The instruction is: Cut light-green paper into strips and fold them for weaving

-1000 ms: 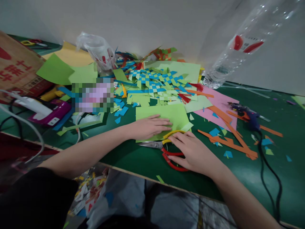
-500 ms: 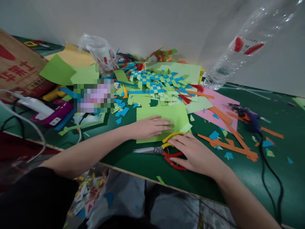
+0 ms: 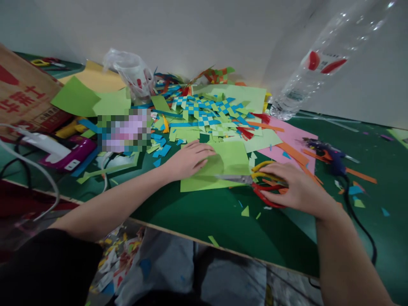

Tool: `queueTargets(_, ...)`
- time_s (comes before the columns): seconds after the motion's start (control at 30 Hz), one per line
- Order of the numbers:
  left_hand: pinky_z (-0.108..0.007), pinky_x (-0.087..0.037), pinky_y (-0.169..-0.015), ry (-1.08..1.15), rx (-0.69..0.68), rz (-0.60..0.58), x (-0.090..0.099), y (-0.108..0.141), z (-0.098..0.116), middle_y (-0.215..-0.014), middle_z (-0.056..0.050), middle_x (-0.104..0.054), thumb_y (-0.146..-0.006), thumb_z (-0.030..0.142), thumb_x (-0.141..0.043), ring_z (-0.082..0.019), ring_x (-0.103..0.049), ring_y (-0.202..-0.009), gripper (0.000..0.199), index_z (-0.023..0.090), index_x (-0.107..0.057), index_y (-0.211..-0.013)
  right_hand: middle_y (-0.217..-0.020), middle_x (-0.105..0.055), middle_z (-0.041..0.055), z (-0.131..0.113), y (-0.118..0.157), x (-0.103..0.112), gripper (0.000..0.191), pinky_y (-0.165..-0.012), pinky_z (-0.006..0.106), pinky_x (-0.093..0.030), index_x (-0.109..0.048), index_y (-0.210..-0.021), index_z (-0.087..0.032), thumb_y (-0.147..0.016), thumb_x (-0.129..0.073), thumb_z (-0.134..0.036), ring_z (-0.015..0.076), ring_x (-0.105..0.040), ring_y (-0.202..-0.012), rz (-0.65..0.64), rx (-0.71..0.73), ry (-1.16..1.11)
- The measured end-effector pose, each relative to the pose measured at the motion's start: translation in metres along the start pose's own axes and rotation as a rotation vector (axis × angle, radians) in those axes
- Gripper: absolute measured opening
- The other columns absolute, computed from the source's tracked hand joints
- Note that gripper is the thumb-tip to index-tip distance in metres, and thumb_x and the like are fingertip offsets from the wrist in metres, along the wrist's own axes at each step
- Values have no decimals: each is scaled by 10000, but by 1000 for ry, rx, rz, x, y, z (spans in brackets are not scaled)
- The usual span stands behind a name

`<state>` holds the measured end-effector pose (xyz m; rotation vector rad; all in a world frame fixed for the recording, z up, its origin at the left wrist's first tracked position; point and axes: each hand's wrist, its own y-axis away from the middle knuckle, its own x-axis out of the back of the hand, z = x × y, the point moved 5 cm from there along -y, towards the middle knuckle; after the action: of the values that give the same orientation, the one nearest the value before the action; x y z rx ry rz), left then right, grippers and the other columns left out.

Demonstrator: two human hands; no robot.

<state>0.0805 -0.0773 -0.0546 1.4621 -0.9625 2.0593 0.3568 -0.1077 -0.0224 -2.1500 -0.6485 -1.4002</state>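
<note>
My right hand [image 3: 295, 187] grips scissors [image 3: 264, 182] with one yellow and one red handle, fingers and thumb in the loops. The blades point left across the light green paper [image 3: 219, 185], near its front part; I cannot tell whether they cut into it. My left hand [image 3: 191, 160] is on the upper left of that paper, fingers bent and thumb drawn in, holding it; the fingertips are partly hidden. Behind it spreads a pile of woven blue and green paper strips [image 3: 207, 110] with red tassels [image 3: 245, 132].
Right of the paper are a pink sheet [image 3: 295, 138], orange strips and a dark glue gun [image 3: 336, 161] with a cord. A plastic bottle [image 3: 306, 80] stands behind. To the left are a bagged cup [image 3: 137, 76], a paper bag [image 3: 25, 93] and a purple device [image 3: 72, 155].
The scissors have moved right and up in my right hand, off the bare tabletop and onto the green paper. My left hand has shifted left and up, its fingers now more bent.
</note>
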Motion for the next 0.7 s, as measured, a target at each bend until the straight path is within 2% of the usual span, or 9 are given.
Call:
queueTargets(0.07, -505, -354, -1152, -21, 71, 10, 1, 1, -6, -1331, -107, -623, -1008, 211, -384, -244, -558, -1266, 338, 152, -581, -1277, -1182, -714, 106, 11, 0, 6, 370, -933, 497, -505, -639, -1142, -240, -819, -669, -418, 321, -670, -1075, 83, -37, 17)
queueTargets(0.17, -501, -405, -1109, -15, 135, 11, 1, 3, -9, -1374, -143, -583, -1006, 235, -389, -273, -529, -1288, 372, 129, -534, -1332, -1170, -714, 144, 22, 0, 15, 363, -918, 507, -499, -635, -1111, -204, -825, -658, -426, 346, -664, -1093, 274, -110, 115)
queueTargets(0.23, -499, -428, -1085, -5, 138, 3, 1, 3, -7, -1402, -162, -554, -1008, 256, -395, -287, -512, -1301, 402, 126, -494, -1375, -1192, -702, 159, 27, 1, 18, 351, -931, 509, -476, -632, -1111, -192, -838, -640, -414, 349, -656, -1107, 360, -171, 187)
queueTargets(0.33, -492, -385, -1128, 11, 70, -29, 0, 2, 1, -1414, -159, -546, -1020, 313, -419, -281, -494, -1328, 426, 138, -465, -1406, -1219, -688, 158, 33, 4, 20, 338, -961, 513, -426, -619, -1136, -198, -865, -598, -398, 357, -624, -1162, 446, -277, 313)
queueTargets(0.57, -448, -88, -1265, 95, -163, -227, -8, 2, 21, -1560, -74, -429, -1030, 430, -445, -214, -332, -1480, 543, 228, -350, -1525, -1207, -679, 177, 45, 9, 20, 450, -911, 494, -428, -585, -1216, -176, -880, -540, -472, 374, -599, -1148, 482, -517, 390)
queueTargets(0.7, -434, -106, -1265, 160, -224, -252, -7, 3, 25, -1539, -57, -459, -1023, 438, -465, -205, -348, -1474, 522, 249, -405, -1506, -1141, -695, 193, 48, 9, 17, 471, -867, 483, -448, -622, -1175, -150, -859, -552, -492, 365, -629, -1048, 455, -607, 391)
